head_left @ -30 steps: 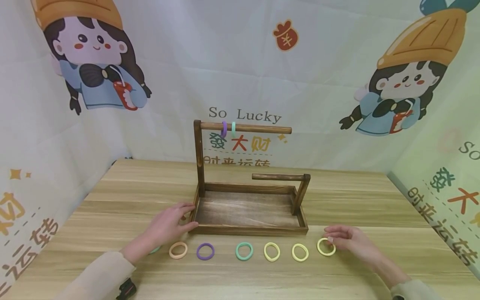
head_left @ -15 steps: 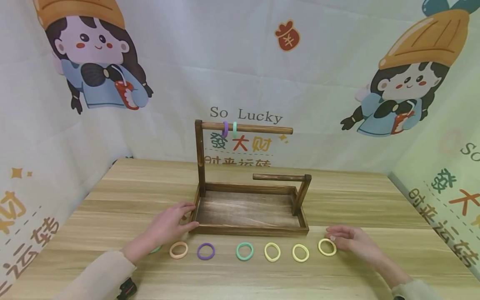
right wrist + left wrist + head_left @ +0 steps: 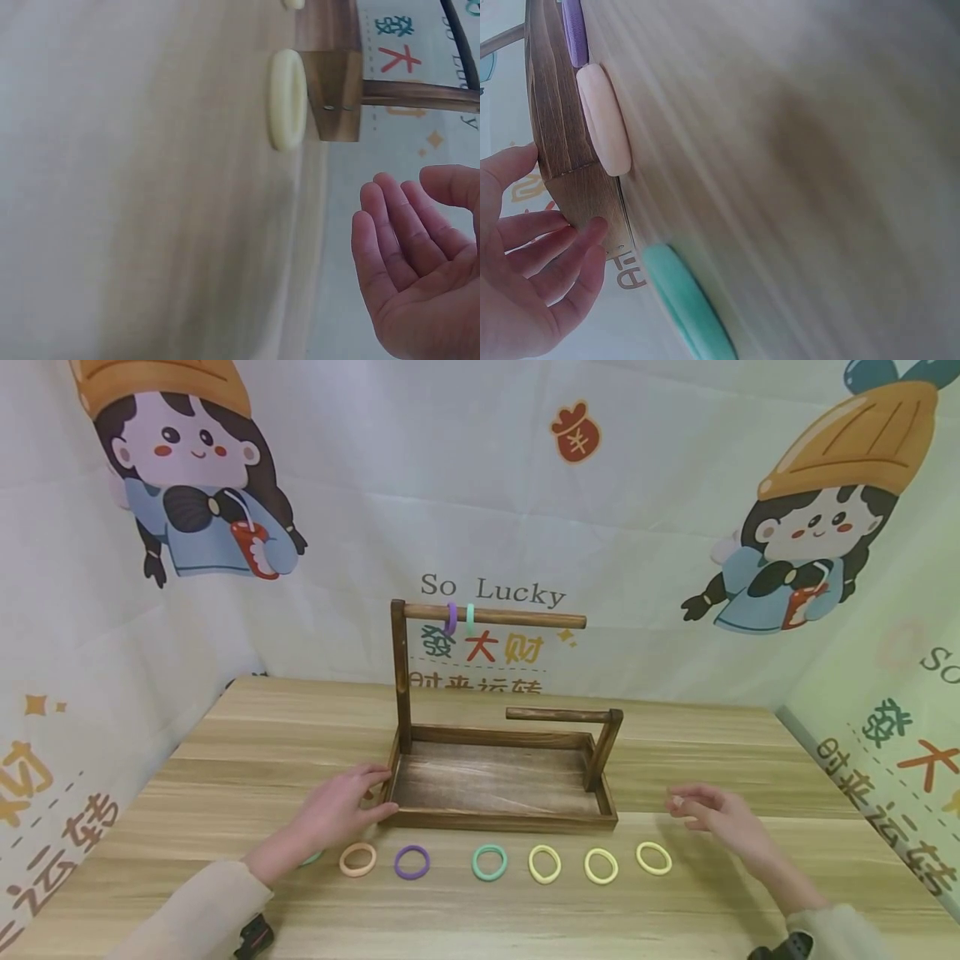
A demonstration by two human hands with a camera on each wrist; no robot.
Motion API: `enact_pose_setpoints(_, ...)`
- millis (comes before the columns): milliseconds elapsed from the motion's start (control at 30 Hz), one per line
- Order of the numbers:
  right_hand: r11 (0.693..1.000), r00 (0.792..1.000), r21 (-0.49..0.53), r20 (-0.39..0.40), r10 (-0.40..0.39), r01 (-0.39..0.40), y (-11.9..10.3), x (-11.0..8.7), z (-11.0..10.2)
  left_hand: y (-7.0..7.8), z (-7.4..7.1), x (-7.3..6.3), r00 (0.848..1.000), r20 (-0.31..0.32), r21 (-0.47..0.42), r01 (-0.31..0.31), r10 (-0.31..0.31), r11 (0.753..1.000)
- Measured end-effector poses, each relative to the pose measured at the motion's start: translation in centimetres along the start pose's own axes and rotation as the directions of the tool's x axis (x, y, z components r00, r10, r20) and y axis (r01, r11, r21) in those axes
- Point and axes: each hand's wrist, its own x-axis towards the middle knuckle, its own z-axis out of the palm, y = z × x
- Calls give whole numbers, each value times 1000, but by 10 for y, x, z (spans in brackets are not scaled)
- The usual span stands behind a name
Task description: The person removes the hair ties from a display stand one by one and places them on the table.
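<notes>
My left hand (image 3: 341, 806) rests at the left end of a dark wooden rack (image 3: 495, 821), thumb by the front corner and fingertips against the end wall in the left wrist view. My right hand (image 3: 716, 822) is raised over the table with nothing in it, fingers loosely bent. Nearest to it lies a yellow ring (image 3: 654, 858), shaped like a hair tie. To the left run two more yellow rings (image 3: 601, 866) (image 3: 544, 864), a green ring (image 3: 489, 863), a purple ring (image 3: 412, 862) and a peach ring (image 3: 357, 860). Another green ring (image 3: 688, 304) is mostly hidden by the left arm in the head view.
A purple ring (image 3: 452, 618) and a mint ring (image 3: 470, 618) hang on the rack's tall upper bar (image 3: 525, 617). A shorter low bar (image 3: 557, 715) points left from the right post. Printed cloth (image 3: 360, 527) walls the table (image 3: 690, 752) at the back and sides.
My right hand has let go of the rightmost yellow ring, lifting up and to the right. That ring stays on the table. The left hand has not moved.
</notes>
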Motion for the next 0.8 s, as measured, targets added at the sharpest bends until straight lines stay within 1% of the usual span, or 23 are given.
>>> enact_pose_setpoints(133,999,999,-19,-13,-45,44,-4,11,-9,-1,0,0,1000,3,-2,-1,1,1000)
enact_pose_setpoints(167,997,997,9,-6,-73,73,0,17,-13,-1,0,0,1000,4,-1,-1,1,1000)
enact_pose_setpoints(300,995,994,3,-30,-101,101,-11,31,-22,-2,1,1,1000,6,3,-3,3,1000)
enact_pose_setpoints(367,986,986,44,-34,-161,163,-2,45,-30,-2,1,1,1000,6,3,-3,3,1000)
enact_pose_setpoints(400,991,990,5,-54,-132,133,-11,47,-29,-2,1,1,1000,6,3,-3,3,1000)
enact_pose_setpoints(433,990,988,-1,-57,-140,140,-10,53,-32,-2,1,1,1000,5,3,-2,2,1000)
enact_pose_setpoints(467,989,986,4,-67,-150,151,-4,61,-36,-2,1,1,1000,5,2,-1,1,1000)
enact_pose_setpoints(500,989,986,-11,-76,-149,148,-12,63,-36,-2,1,1,1000,6,1,0,0,1000)
enact_pose_setpoints(533,986,982,-3,-92,-164,164,6,78,-42,-2,1,1,1000,6,0,2,-2,1000)
enact_pose_setpoints(567,987,982,-11,-96,-160,160,16,91,-48,-2,1,1,1000,6,0,3,-3,1000)
enact_pose_setpoints(600,986,982,7,-91,-166,167,8,93,-48,-2,1,1,1000,7,0,4,-4,1000)
enact_pose_setpoints(633,979,976,35,-89,-198,202,19,105,-53,-2,1,1,1000,7,-1,5,-5,1000)
enact_pose_setpoints(667,972,971,63,-85,-222,228,25,115,-57,-2,1,1,1000,6,-1,6,-6,1000)
enact_pose_setpoints(700,964,968,98,-69,-240,246,13,114,-55,-2,2,1,1000,6,0,6,-6,1000)
enact_pose_setpoints(733,956,964,126,-64,-257,263,17,122,-58,-2,2,1,1000,5,0,6,-6,1000)
enact_pose_setpoints(767,956,964,124,-49,-260,265,-7,115,-53,-2,2,1,1000,5,2,6,-6,1000)
enact_pose_setpoints(800,959,966,112,-53,-254,259,-30,107,-46,-2,2,1,1000,4,3,6,-6,1000)
